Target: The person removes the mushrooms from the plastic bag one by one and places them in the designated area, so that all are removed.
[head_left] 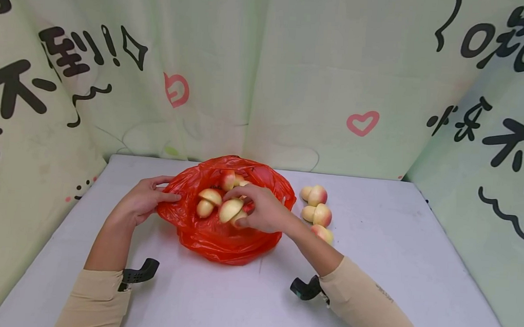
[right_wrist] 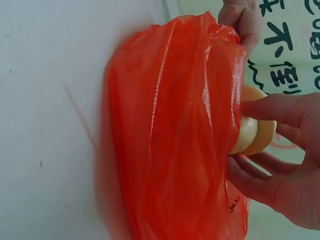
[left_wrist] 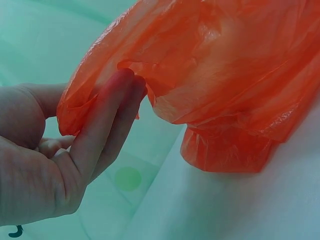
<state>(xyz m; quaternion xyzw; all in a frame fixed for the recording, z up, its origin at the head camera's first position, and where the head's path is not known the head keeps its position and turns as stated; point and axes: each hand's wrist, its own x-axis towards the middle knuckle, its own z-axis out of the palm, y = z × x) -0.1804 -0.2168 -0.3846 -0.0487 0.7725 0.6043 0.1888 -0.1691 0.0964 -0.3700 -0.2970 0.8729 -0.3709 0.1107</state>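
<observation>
A red plastic bag [head_left: 225, 247] stands with its mouth spread on the white table. My left hand [head_left: 143, 200] pinches the bag's left rim between thumb and fingers; in the left wrist view the thin film [left_wrist: 95, 95] passes between them. Inside the mouth, my right hand [head_left: 266, 210] grips a cream-coloured mushroom [head_left: 230, 211], thumb on one side and fingers on the other. The right wrist view shows this mushroom [right_wrist: 247, 135] at the bag's edge, partly covered by the film. Another mushroom [head_left: 208, 200] lies beside it, and a pink-capped one [head_left: 228, 179] sits farther back. The bag's bottom is hidden.
Right of the bag, three cream mushrooms with pink-flushed caps lie in a row: a far one [head_left: 317, 195], a middle one [head_left: 322, 215] and a near one [head_left: 323, 233], partly behind my right forearm. A pale printed curtain [head_left: 299, 111] encloses the table [head_left: 221, 298] behind and at both sides.
</observation>
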